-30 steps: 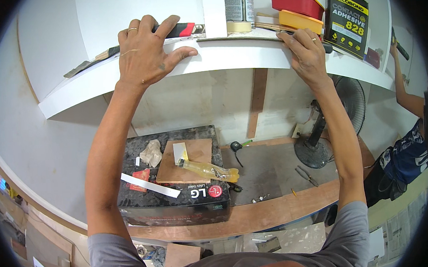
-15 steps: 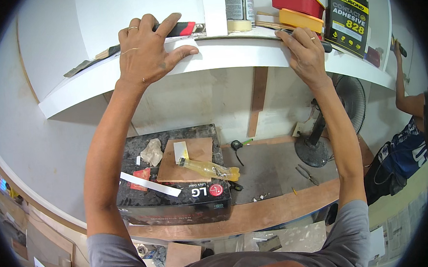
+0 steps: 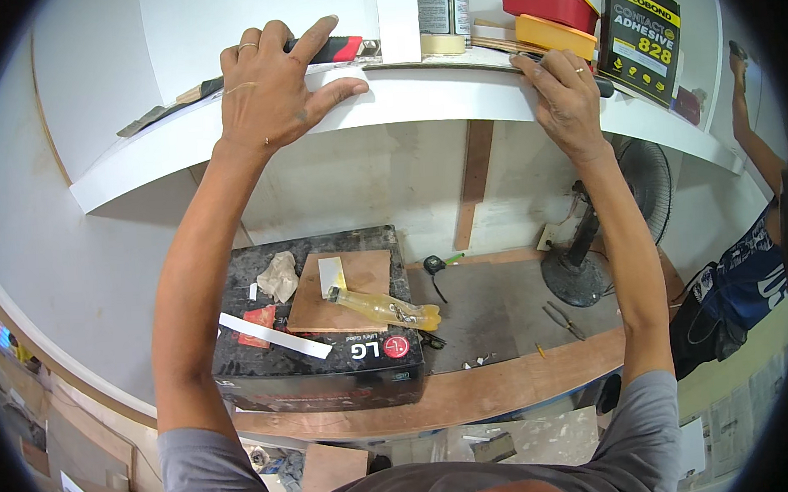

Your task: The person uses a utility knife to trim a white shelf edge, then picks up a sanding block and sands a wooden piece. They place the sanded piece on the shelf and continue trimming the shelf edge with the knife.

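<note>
My left hand (image 3: pixel 266 94) lies over the front edge of a white shelf (image 3: pixel 440 97), fingers apart and thumb stretched along the edge. Just behind its fingers is a red and black handled tool (image 3: pixel 341 49) with a metal end. A flat scraper-like blade (image 3: pixel 145 122) rests to the left of this hand. My right hand (image 3: pixel 567 99) is closed around a long, thin dark tool (image 3: pixel 442 66), which looks like a flat file lying along the shelf edge. Its black handle (image 3: pixel 604 86) sticks out to the right of my fingers. Part of the tool is hidden by the hand.
On the shelf stand a can (image 3: pixel 443 7), a tape roll (image 3: pixel 443 45), red (image 3: pixel 549 4) and yellow tubs (image 3: pixel 554 37), and a black adhesive tin (image 3: pixel 640 41). Below are a black carton (image 3: pixel 330 387), a bottle (image 3: pixel 384 309), pliers (image 3: pixel 565 321) and a fan (image 3: pixel 582 258). Another person (image 3: pixel 743 272) works at right.
My hands stay almost in place, both still at the shelf edge. At the right, the other person's raised arm has moved slightly higher and farther right.
</note>
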`<state>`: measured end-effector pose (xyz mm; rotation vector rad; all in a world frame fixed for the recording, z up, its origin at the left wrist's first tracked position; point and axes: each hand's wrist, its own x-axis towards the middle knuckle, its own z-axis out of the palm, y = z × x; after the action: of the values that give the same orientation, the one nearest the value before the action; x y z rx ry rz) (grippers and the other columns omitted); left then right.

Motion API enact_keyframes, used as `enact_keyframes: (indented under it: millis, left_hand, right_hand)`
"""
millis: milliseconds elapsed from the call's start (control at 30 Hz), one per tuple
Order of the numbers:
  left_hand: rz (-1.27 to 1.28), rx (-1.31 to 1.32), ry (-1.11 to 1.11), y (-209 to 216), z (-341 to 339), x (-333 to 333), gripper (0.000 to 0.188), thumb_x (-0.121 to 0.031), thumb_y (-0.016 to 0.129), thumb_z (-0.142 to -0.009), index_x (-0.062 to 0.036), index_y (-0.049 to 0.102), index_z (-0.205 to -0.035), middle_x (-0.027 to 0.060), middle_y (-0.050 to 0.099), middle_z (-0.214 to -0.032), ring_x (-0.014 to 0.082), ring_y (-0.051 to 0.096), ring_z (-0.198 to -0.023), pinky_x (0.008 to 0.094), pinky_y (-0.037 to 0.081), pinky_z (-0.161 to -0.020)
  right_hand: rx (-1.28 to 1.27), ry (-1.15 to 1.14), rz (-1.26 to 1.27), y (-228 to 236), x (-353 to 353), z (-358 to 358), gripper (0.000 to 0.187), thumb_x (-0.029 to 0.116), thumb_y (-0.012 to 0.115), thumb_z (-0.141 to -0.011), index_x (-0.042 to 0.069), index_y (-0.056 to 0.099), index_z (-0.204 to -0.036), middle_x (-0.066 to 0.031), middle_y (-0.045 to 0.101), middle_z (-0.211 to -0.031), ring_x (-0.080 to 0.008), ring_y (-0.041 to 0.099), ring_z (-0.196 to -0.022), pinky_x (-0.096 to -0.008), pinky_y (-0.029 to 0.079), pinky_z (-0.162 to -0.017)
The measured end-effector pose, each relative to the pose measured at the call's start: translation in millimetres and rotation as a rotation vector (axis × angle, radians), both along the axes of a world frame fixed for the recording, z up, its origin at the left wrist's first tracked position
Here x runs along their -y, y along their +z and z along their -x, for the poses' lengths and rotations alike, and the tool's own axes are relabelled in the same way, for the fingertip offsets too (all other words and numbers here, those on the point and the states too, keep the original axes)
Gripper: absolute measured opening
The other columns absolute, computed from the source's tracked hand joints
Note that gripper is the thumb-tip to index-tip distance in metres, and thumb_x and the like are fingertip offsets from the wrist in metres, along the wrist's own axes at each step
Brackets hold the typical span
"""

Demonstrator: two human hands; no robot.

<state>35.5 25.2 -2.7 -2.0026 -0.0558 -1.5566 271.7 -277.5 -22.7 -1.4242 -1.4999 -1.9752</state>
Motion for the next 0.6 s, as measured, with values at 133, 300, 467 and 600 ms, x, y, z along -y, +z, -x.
enact_keyframes:
  millis: [133,300,467,600]
  left_hand:
    - [-0.001,-0.012,0.019,-1,0,0,0.085,-0.086,0.066,-0.081,-0.0269,0.069,-0.143,0.0084,0.064,-0.101,0.0273,0.06,-0.101,0.0467,0.041,-0.087]
    - [0.009,-0.025,0.03,0,2,1,0.083,-0.081,0.068,-0.084,-0.0287,0.065,-0.148,0.0078,0.062,-0.102,0.027,0.058,-0.103,0.0476,0.041,-0.091]
    - [0.01,-0.035,0.057,-1,4,1,0.081,-0.079,0.069,-0.085,-0.0278,0.065,-0.148,0.0083,0.062,-0.102,0.0276,0.058,-0.102,0.0477,0.041,-0.089]
    - [0.001,-0.02,0.024,2,3,4,0.082,-0.081,0.068,-0.084,-0.0276,0.066,-0.146,0.0087,0.063,-0.101,0.0278,0.059,-0.101,0.0473,0.041,-0.088]
  right_hand:
    - [0.006,-0.008,0.024,2,-12,9,0.037,0.001,0.074,-0.079,0.009,0.077,-0.116,-0.0037,0.059,-0.092,-0.0239,0.06,-0.089,-0.039,0.049,-0.082]
    - [0.004,-0.022,0.0,-3,1,-1,0.038,0.001,0.074,-0.079,0.009,0.077,-0.116,-0.003,0.058,-0.092,-0.0229,0.06,-0.09,-0.0383,0.049,-0.081]
    - [-0.011,-0.021,0.021,0,-15,10,0.037,0.001,0.074,-0.08,0.009,0.077,-0.116,-0.0025,0.059,-0.094,-0.0227,0.061,-0.092,-0.0377,0.049,-0.082]
    - [0.0,-0.007,0.022,1,-1,-2,0.033,0.003,0.075,-0.081,0.009,0.078,-0.114,-0.0033,0.059,-0.094,-0.0227,0.06,-0.092,-0.0376,0.049,-0.082]
